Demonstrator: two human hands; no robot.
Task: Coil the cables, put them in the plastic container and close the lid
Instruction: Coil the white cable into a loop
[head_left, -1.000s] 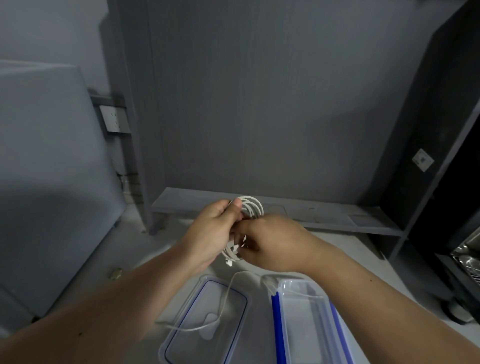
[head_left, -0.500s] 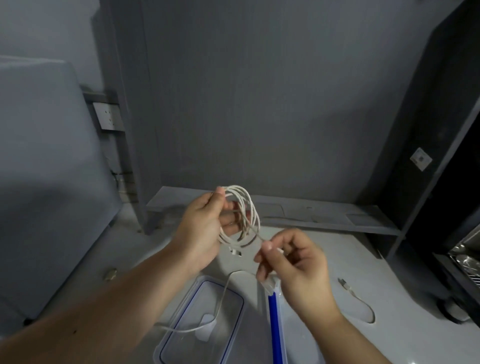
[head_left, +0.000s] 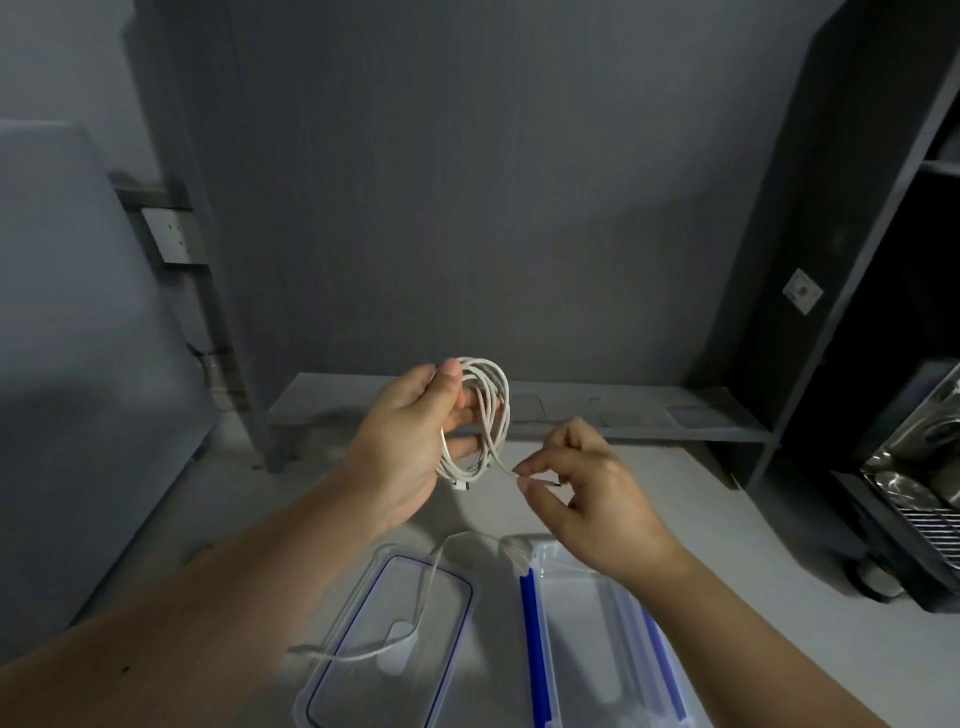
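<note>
Room: grey panelled wall (head_left: 467, 208) behind a pale grey tabletop (head_left: 727, 519), with a low grey shelf riser (head_left: 623, 415) along the back, dark shelving (head_left: 857, 260) on the right and a wall socket (head_left: 169, 234) on the left.
Left hand (head_left: 410, 441): raised above the table, thumb on top and fingers curled through a coiled white cable (head_left: 491, 415), gripping the loops.
Coil's ends: one connector hangs just below the coil; the other end runs out to the right.
Right hand (head_left: 587, 493): just beside the coil, thumb and forefinger pinching that free end, other fingers curled.
Clear plastic container with blue side strips (head_left: 587, 623): on the table below the right wrist, open.
Clear lid with a blue seal line (head_left: 389, 639): flat beside the container, on its left.
Loose second white cable (head_left: 343, 659): uncoiled, lying across the lid and reaching the container's far corner.
</note>
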